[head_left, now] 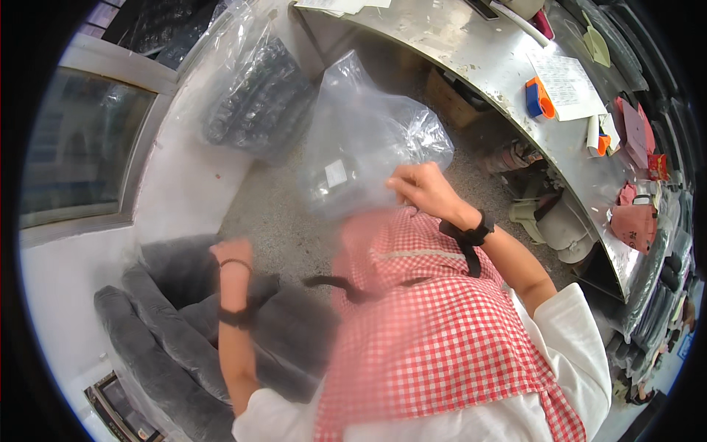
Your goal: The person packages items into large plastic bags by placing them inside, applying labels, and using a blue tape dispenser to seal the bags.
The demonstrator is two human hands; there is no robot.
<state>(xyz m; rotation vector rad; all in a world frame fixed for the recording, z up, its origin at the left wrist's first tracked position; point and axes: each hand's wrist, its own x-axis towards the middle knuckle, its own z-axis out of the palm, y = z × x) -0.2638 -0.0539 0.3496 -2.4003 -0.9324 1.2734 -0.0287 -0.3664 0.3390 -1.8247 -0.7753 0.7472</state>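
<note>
A speckled grey floor (283,221) runs between a white wall with a window (81,147) on the left and a long curved steel counter (486,66) on the right, where papers (563,85), an orange-and-blue tool (539,99) and red packets (635,221) lie. A big clear sack of dark parts (254,103) leans in the corner, and grey padded rolls (158,331) lie lower left. The right hand (423,188) pinches shut on a clear plastic bag (364,140) with a small white label (336,174), held above the floor before the red checked apron (434,331), while the left hand (232,254) reaches down to the rolls, its grip hidden.
</note>
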